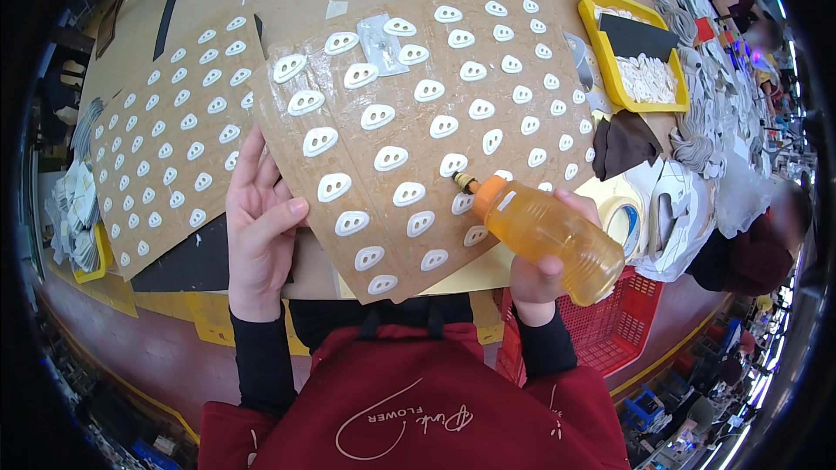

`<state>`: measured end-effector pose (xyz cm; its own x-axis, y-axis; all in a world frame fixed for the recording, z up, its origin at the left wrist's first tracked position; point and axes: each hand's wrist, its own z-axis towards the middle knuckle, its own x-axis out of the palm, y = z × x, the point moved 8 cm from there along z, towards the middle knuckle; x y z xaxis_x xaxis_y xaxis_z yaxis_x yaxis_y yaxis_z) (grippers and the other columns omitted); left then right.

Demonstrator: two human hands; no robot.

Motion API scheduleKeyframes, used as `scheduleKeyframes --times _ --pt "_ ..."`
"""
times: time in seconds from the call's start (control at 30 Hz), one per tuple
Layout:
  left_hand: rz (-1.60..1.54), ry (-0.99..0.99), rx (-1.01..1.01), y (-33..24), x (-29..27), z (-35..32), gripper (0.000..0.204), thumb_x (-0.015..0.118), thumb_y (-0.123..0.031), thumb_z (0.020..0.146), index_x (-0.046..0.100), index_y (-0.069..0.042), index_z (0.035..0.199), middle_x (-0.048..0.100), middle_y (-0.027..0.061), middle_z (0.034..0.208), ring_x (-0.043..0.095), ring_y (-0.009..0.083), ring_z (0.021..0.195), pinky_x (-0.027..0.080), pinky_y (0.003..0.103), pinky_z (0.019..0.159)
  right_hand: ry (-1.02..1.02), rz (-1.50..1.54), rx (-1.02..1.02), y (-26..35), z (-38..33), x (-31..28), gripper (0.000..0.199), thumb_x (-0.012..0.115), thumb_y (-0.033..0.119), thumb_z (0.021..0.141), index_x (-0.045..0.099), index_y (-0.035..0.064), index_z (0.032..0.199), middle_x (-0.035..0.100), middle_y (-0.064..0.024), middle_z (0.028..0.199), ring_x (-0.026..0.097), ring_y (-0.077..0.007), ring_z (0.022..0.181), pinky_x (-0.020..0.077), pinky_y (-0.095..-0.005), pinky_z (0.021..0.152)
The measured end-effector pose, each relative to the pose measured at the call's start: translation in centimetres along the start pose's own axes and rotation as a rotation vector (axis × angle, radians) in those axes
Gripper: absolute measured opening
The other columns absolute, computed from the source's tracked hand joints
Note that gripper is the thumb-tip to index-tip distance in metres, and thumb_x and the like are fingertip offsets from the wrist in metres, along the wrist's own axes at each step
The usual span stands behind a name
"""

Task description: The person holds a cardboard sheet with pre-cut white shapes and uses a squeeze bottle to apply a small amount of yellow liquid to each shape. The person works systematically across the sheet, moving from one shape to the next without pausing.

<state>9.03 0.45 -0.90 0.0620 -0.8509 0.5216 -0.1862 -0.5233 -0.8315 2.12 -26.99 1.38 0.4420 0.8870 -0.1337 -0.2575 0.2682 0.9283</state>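
Observation:
My right hand (538, 283) is wrapped round a clear squeeze bottle (557, 235) of amber liquid with an orange cap. The bottle tilts, and its dark, taped nozzle points down at a white oval piece (453, 165) with two holes. Rows of such pieces lie on a brown cardboard sheet (366, 183), which looks glossy in places. My left hand (259, 226) grips this sheet at its left edge, thumb at the near side and fingers partly hidden behind it. Left of that hand lies a second cardboard sheet (187, 178) with more rows of white pieces.
A yellow tray (616, 78) of small white pieces stands at the back right. Nearby lie dark fabric (625, 144), a roll of tape (620, 219) and piles of grey-white pieces. A red plastic basket (623, 322) sits below the table's right edge. Other people are at the far right.

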Motion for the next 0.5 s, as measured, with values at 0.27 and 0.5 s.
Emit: scheduleKeyframes --times 0.27,0.5 --pt "-0.023 -0.006 0.004 0.0 -0.1 0.0 0.083 0.059 0.008 0.064 0.017 0.001 0.135 0.036 0.0191 0.129 0.043 0.0246 0.116 0.040 0.033 0.094 0.009 -0.035 -0.063 1.0 -0.5 0.3 0.073 0.064 0.057 0.067 0.049 -0.0019 0.106 0.055 -0.0098 0.092 0.054 -0.0203 0.083 0.0457 -0.0299 0.071" --pt "-0.033 -0.001 -0.006 0.1 -0.2 -0.1 0.084 0.059 0.009 0.063 0.016 0.000 0.135 0.034 0.0194 0.130 0.043 0.0252 0.116 0.039 0.033 0.094 0.070 -0.100 -0.192 2.0 -0.1 0.7 0.073 0.066 0.057 0.064 0.052 -0.0015 0.105 0.061 -0.0111 0.091 0.056 -0.0219 0.079 0.0459 -0.0299 0.067"
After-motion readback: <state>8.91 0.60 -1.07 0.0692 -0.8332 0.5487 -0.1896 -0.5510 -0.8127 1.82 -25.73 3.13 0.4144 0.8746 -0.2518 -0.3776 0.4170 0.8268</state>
